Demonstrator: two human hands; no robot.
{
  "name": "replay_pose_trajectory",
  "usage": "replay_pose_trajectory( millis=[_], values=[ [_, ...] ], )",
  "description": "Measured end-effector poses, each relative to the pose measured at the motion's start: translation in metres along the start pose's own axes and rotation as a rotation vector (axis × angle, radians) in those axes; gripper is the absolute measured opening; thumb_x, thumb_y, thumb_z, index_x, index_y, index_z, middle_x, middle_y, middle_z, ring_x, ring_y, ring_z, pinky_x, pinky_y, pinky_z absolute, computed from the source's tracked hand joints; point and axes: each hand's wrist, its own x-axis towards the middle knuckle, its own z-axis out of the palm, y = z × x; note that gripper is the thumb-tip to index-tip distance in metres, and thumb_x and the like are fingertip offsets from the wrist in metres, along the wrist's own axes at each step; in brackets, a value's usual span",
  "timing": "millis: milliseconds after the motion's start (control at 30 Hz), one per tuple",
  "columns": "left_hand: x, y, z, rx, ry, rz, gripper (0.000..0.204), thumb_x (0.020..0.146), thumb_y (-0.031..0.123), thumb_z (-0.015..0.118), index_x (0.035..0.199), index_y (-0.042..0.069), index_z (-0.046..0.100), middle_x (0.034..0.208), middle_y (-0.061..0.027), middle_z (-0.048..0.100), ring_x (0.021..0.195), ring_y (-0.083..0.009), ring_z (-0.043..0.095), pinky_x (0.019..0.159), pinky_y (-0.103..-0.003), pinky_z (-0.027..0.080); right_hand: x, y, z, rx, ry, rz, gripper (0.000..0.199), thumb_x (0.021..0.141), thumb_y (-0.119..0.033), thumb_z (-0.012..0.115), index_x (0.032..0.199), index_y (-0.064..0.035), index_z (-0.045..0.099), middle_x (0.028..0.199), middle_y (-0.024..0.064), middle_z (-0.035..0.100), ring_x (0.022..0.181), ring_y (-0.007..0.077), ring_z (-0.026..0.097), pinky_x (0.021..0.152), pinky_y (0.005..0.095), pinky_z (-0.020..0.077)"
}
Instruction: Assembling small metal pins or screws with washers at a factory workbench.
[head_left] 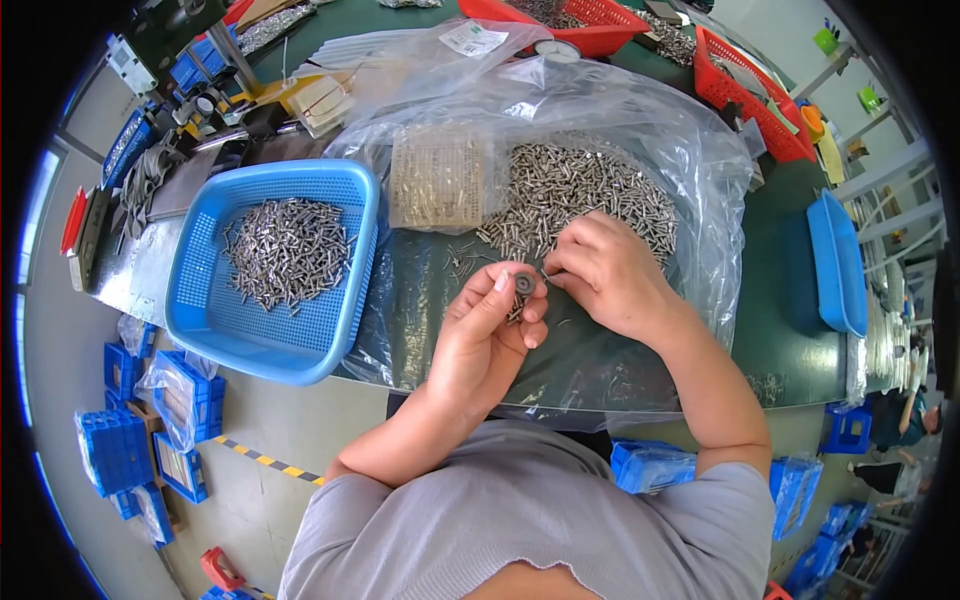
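Note:
My left hand (470, 325) is closed around a small dark round part with a hole (524, 285), held between thumb and forefinger. Several small metal pins (516, 308) show beneath it in the same fingers. Close on its right, my right hand (610, 275) has its fingertips pinched together; whatever they hold is too small to make out. Just beyond both hands lies a large heap of short metal pins (590, 185) on transparent plastic sheeting (700, 150). A few loose pins (462, 262) are scattered left of the heap, near a flat pale wrapped packet (437, 178).
On the left stands a blue mesh basket (345, 325) with a pile of pins (285, 255) inside. Red baskets (745, 95) line the far right of the green table (790, 350). A metal bench device (220, 100) stands far left. Blue crates (125, 450) sit on the floor.

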Motion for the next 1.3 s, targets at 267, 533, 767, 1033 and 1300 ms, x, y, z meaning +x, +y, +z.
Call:
replay_pose_trajectory(
  millis=[267, 533, 767, 1033, 1300],
  values=[
    [0.000, 0.000, -0.001, -0.007, -0.009, 0.001, 0.023, 0.097, 0.022, 0.049, 0.109, 0.003, 0.053, 0.097, -0.0088, 0.051, 0.076, -0.0130, 0.042, 0.061, -0.023, 0.037, -0.001, 0.000, 0.002, -0.046, 0.002, -0.029, 0.016, 0.067, -0.006, 0.070, 0.079, -0.0066, 0.060, 0.082, 0.0054, 0.054, 0.082, 0.0251, 0.055, 0.071, 0.0363, 0.0457],
    [0.000, 0.000, 0.000, -0.009, -0.001, 0.000, 0.023, 0.096, 0.022, 0.049, 0.109, 0.003, 0.053, 0.097, -0.0087, 0.050, 0.076, -0.0131, 0.042, 0.061, -0.023, 0.037, 0.001, -0.005, 0.002, -0.012, 0.044, -0.031, 0.015, 0.066, -0.009, 0.071, 0.078, -0.0075, 0.062, 0.082, 0.0047, 0.054, 0.083, 0.0248, 0.055, 0.073, 0.0368, 0.0462],
    [0.000, 0.000, 0.000, 0.005, -0.006, -0.005, 0.022, 0.096, 0.022, 0.050, 0.108, 0.003, 0.053, 0.096, -0.0085, 0.051, 0.075, -0.0126, 0.043, 0.061, -0.023, 0.037, 0.000, 0.001, 0.004, -0.014, 0.049, -0.052, 0.015, 0.067, -0.009, 0.070, 0.079, -0.0067, 0.061, 0.080, 0.0051, 0.055, 0.079, 0.0254, 0.056, 0.069, 0.0376, 0.0466],
    [0.000, 0.000, -0.003, 0.002, -0.014, -0.038, 0.016, 0.095, 0.019, 0.054, 0.103, 0.006, 0.055, 0.090, -0.0062, 0.058, 0.072, -0.0115, 0.049, 0.059, -0.025, 0.040, 0.001, -0.020, -0.013, 0.741, 0.027, 0.310, 0.005, 0.084, -0.007, 0.064, 0.084, -0.0023, 0.061, 0.079, 0.0031, 0.057, 0.075, 0.0117, 0.058, 0.066, 0.0252, 0.0457],
    [0.000, -0.001, -0.001, 0.009, -0.008, -0.059, 0.014, 0.093, 0.020, 0.057, 0.100, 0.008, 0.056, 0.086, -0.0043, 0.057, 0.072, -0.0105, 0.049, 0.058, -0.024, 0.039, 0.001, -0.023, -0.012, 0.779, 0.000, 0.264, 0.008, 0.085, -0.009, 0.065, 0.083, -0.0021, 0.060, 0.084, 0.0019, 0.057, 0.072, 0.0089, 0.054, 0.064, 0.0223, 0.0421]
  ],
)
